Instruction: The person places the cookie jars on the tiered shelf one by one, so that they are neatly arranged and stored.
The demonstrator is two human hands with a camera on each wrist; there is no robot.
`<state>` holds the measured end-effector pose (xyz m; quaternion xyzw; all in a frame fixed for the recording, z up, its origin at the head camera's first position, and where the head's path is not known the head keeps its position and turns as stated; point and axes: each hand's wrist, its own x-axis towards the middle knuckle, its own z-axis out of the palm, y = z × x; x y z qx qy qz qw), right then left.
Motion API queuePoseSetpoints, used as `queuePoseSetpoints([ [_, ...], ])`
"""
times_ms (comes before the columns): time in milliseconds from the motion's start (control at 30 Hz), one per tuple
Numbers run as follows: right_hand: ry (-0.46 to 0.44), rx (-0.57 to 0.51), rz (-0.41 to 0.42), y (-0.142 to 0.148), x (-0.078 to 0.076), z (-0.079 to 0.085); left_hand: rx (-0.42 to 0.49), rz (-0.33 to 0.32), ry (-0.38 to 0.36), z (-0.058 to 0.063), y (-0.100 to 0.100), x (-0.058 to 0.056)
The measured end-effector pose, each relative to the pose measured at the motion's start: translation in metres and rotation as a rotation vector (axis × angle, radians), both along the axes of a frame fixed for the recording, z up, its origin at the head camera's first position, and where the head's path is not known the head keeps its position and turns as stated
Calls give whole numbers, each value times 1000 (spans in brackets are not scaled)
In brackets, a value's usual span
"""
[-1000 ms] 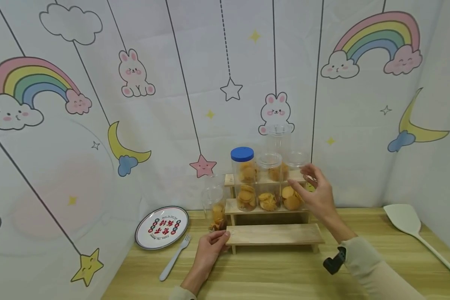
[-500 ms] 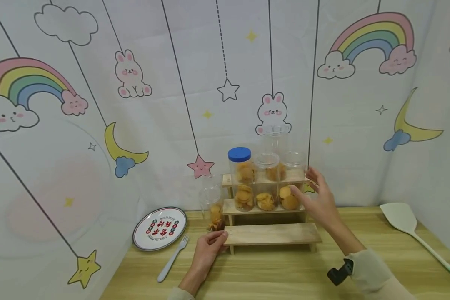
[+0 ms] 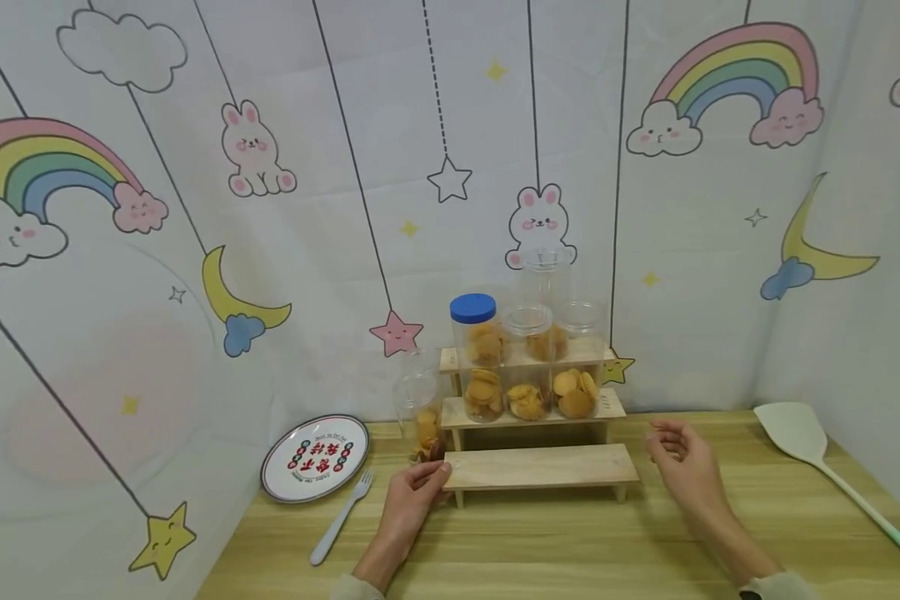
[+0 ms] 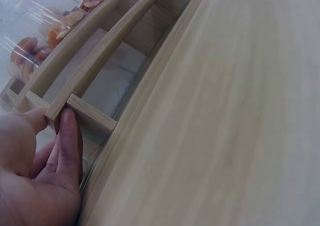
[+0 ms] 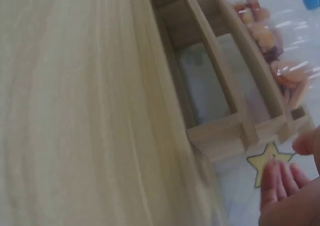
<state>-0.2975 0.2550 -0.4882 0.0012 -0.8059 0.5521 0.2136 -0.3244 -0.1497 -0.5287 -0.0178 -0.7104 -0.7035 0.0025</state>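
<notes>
A three-step wooden display stand (image 3: 540, 467) stands against the wall, its lowest step bare. My left hand (image 3: 412, 500) grips the left end of that step. In the left wrist view, the thumb lies at the board's edge and the fingertips (image 4: 68, 121) reach beneath it. On the middle step, a blue-lidded jar (image 3: 474, 358), a clear-lidded jar (image 3: 528, 358) and another clear jar (image 3: 579, 358) hold round cookies. Taller clear jars (image 3: 546, 275) show behind them. My right hand (image 3: 690, 471) hovers right of the stand, fingers loosely bent, holding nothing.
Left of the stand are a clear jar of cookies (image 3: 420, 408), a round printed plate (image 3: 315, 458) and a pale fork (image 3: 342, 517). A white spatula (image 3: 802, 433) with a green handle end lies at the right. Patterned cloth walls (image 3: 330, 250) border the wooden table (image 3: 540, 550).
My right hand has moved away from the jar at the right end of the middle step, to the right and down. My left hand keeps its place on the stand.
</notes>
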Motion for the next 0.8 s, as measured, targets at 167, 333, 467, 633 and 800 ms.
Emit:
queuePoseSetpoints([
  [167,-176,-9,148,6,-3,-16,-1,18,-3,0,1,1],
  [333,-253,31,188,4,-5,-24,5,73,8,0,1,1],
  [467,-233,-5,209,4,-5,-27,-20,174,18,3,1,2],
  [633,-229,-43,214,2,-5,-28,-136,401,44,10,-8,0],
  [800,-227,-54,211,2,-5,-29,-215,432,128,13,-12,-6],
])
